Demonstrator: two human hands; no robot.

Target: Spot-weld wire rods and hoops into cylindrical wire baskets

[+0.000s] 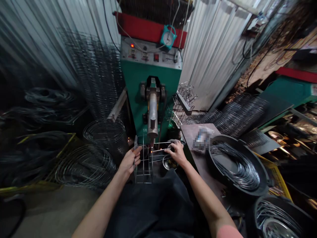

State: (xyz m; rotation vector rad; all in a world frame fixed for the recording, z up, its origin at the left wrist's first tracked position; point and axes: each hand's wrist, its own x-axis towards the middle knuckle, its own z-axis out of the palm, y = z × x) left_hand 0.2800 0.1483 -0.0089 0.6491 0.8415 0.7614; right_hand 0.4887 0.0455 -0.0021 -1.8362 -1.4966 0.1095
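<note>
My left hand (130, 161) grips the left side of a small wire basket frame (143, 165), fingers wrapped round its upright wires. My right hand (176, 152) is closed on a curved wire piece (162, 150) that lies across the frame's top. Both hold the work under the metal electrode arm (153, 115) of a green and red spot welder (151, 66). A small orange glow shows at the electrode tip, where the wires meet.
Black tubs of bent wire pieces (237, 165) sit on a table at my right. Stacks of round wire grilles (86, 165) fill the left floor. More wire baskets (184, 99) hang beside the welder. A corrugated metal wall stands behind, and another green machine (292, 86) stands far right.
</note>
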